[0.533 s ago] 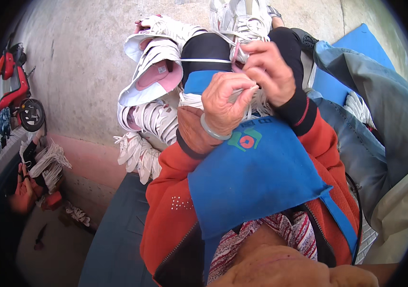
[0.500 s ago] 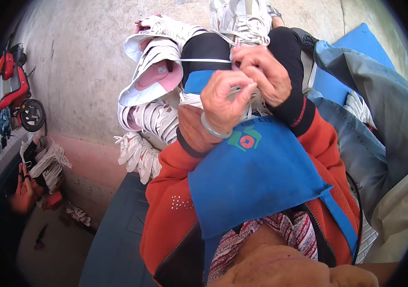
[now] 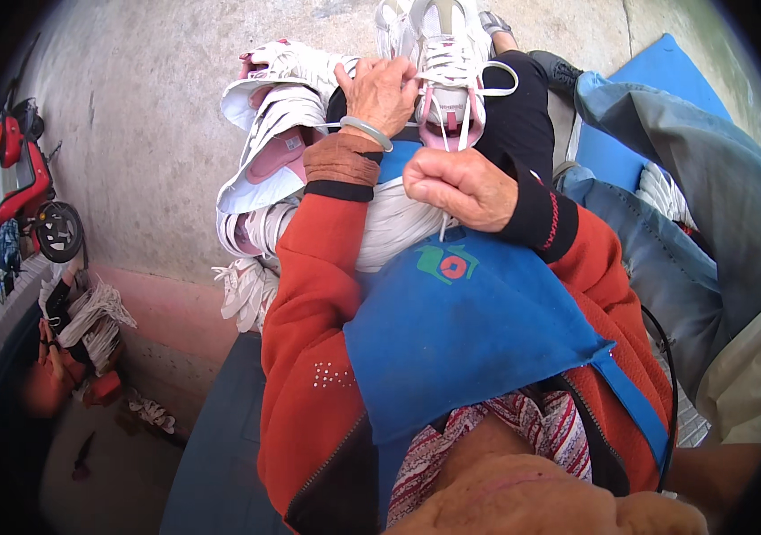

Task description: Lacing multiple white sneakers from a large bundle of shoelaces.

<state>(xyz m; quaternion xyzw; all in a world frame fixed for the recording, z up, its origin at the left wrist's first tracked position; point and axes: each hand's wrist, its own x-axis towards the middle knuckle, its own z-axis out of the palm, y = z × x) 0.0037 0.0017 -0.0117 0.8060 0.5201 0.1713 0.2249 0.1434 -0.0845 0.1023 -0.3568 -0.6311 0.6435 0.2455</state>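
Note:
A white and pink sneaker sits over my knees, its toe pointing away and its opening toward me. White laces cross its front, with one loose loop on the right. My right hand is closed in a fist just below the opening. Lace strands run down from the shoe to this fist, and an end shows beneath it. My left hand lies at the shoe's left side, fingers curled; what they grip is hidden. A bundle of white laces rests on my lap, partly under the blue apron.
White and pink shoe uppers with laces are piled on my left. Another person's grey-blue clothed leg and a blue sheet are on the right. Far left stands a red scooter, with a person beside white laces below it.
My hands have come apart from above the shoe's opening. The left moved up and left, the right down toward my lap. The shoe's opening and a lace loop now show.

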